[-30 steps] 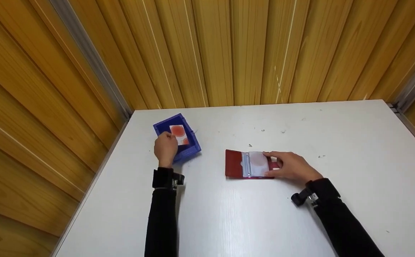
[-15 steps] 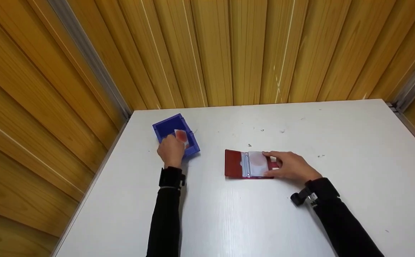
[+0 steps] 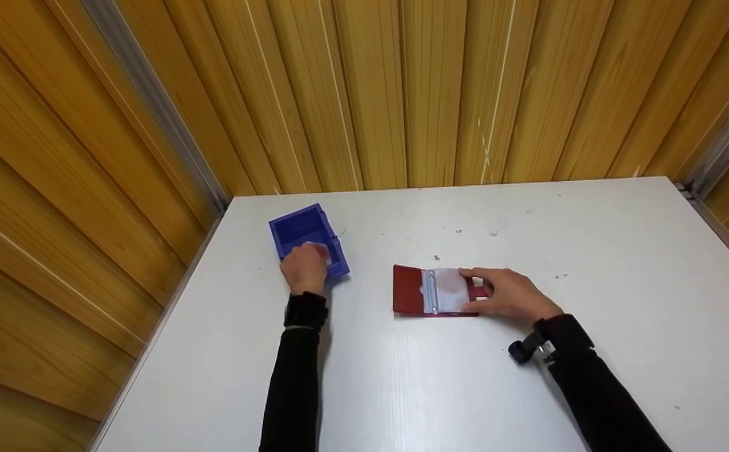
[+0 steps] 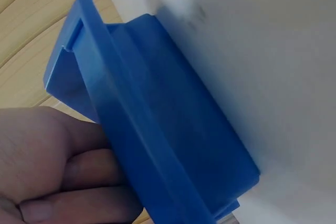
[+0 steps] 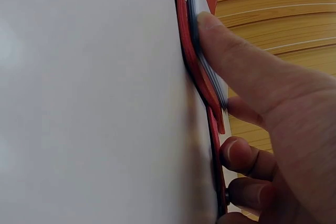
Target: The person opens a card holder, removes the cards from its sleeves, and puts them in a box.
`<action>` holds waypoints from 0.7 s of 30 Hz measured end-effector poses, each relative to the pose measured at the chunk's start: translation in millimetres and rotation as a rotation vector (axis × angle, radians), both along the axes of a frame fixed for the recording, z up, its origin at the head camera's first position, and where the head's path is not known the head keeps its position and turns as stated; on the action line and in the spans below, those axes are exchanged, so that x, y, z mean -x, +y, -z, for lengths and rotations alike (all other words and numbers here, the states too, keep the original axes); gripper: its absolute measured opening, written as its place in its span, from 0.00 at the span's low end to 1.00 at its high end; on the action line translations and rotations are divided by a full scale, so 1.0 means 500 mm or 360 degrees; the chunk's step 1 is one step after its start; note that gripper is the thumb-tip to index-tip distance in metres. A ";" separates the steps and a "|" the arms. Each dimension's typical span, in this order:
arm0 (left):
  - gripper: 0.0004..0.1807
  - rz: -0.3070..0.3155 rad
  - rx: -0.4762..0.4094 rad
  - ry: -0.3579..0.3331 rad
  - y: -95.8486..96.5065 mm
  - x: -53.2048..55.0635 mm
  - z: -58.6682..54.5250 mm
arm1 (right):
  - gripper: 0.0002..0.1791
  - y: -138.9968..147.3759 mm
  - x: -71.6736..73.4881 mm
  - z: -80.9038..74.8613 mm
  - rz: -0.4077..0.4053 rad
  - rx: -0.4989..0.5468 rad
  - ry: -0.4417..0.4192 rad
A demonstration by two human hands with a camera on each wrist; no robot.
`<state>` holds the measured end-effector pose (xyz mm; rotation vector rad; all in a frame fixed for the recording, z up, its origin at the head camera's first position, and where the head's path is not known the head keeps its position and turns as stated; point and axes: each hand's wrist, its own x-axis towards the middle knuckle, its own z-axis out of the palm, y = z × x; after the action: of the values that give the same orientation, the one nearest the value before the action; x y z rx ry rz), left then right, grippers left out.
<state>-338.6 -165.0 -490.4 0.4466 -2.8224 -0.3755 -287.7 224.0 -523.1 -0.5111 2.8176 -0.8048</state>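
My left hand (image 3: 305, 267) reaches into a blue plastic box (image 3: 298, 227), its fingers curled. Just beyond them shows part of a white card with a red print (image 3: 320, 250), low in the box; its rest is hidden by the hand. In the left wrist view the fingertips disappear behind the box wall (image 4: 168, 108). My right hand (image 3: 509, 292) holds a small red card holder (image 3: 408, 290) that lies unfolded on the table. Its thumb (image 5: 236, 56) rests on the stack of clear sleeves (image 3: 451, 290), with the forefinger at their far edge and other fingers curled near the strap.
The white table (image 3: 402, 389) carries the box at the back left and the card holder near the middle. Yellow wood-patterned panels (image 3: 377, 94) stand behind and to the left. Small dark marks (image 3: 458, 231) dot the tabletop.
My left hand has moved slightly right and lowered the card into the box, so less of the card shows. My right hand and the card holder have stayed put.
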 end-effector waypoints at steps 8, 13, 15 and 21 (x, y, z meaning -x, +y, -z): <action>0.13 -0.0026 0.0119 -0.0138 0.001 -0.003 0.001 | 0.46 0.002 0.004 0.003 -0.0040 0.0026 0.0063; 0.13 -0.0015 0.0096 -0.0167 0.000 -0.003 0.000 | 0.47 0.003 0.004 0.002 -0.0043 0.0020 0.0053; 0.13 -0.0007 0.0083 -0.0169 -0.001 -0.003 0.000 | 0.47 0.003 0.004 0.002 -0.0041 0.0014 0.0050; 0.12 0.0031 0.0068 -0.0157 -0.003 -0.005 0.001 | 0.47 0.001 0.004 0.002 -0.0033 0.0012 0.0036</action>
<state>-336.2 -166.4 -490.7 0.4408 -2.9263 -0.3045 -289.6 224.4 -524.0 -0.5536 2.8261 -0.8107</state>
